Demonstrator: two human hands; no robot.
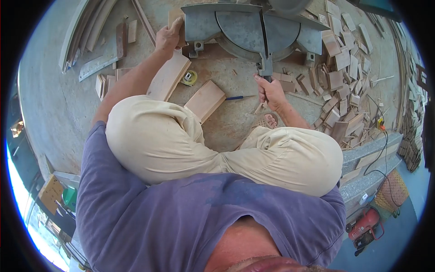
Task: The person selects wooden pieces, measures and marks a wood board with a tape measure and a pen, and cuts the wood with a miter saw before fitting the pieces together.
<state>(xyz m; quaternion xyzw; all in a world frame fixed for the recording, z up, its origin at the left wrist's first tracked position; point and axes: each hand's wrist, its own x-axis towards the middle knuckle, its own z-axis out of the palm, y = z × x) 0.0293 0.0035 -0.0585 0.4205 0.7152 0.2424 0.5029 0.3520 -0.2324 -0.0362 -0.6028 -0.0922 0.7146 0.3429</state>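
A grey metal miter saw stands on the floor in front of me, its slotted round table facing up. My right hand is closed around the miter saw handle at the front of that table. At the saw's left end, my left hand grips a light wooden board, with its fingers partly hidden. Below the left hand lies a wide wooden plank, and a yellow tape measure rests beside it. A shorter wooden block and a blue pen are nearer my knees.
A heap of wood offcuts spreads to the right of the saw. Long wooden strips and a metal square lie at the left. A power cord crosses a stone step, near a red machine.
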